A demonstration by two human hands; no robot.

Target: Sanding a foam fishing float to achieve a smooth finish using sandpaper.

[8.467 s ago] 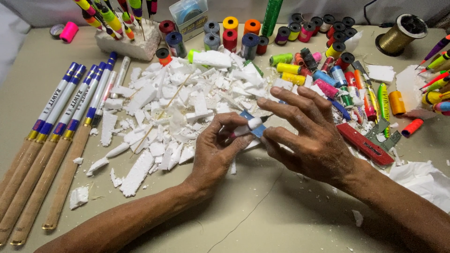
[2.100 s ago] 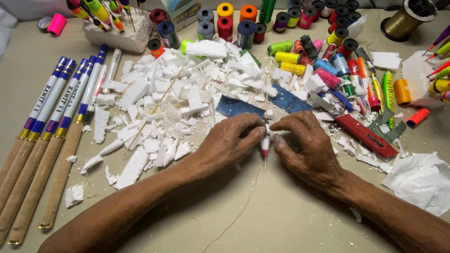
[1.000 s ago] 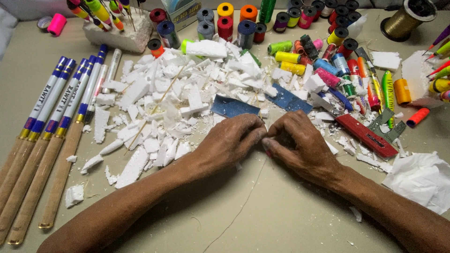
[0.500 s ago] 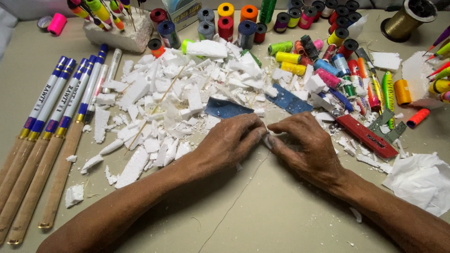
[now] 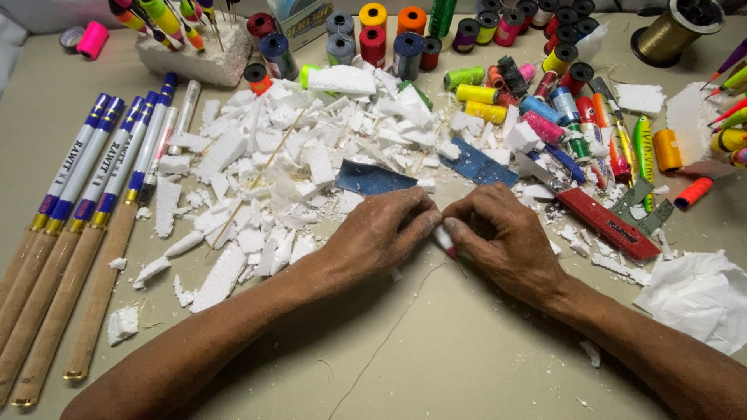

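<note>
Two hands meet at the middle of the counter (image 5: 482,365). The left hand (image 5: 381,237) and right hand (image 5: 506,237) both have their fingers curled tight around a small white-and-red float (image 5: 446,242), pinched between them just above the surface. A thin thread (image 5: 389,342) trails from it toward the near edge. Just beyond the knuckles lie two blue sandpaper pieces (image 5: 373,179) and a heap of white foam scraps (image 5: 296,148); a red cutter (image 5: 607,224) lies to the right.
</note>
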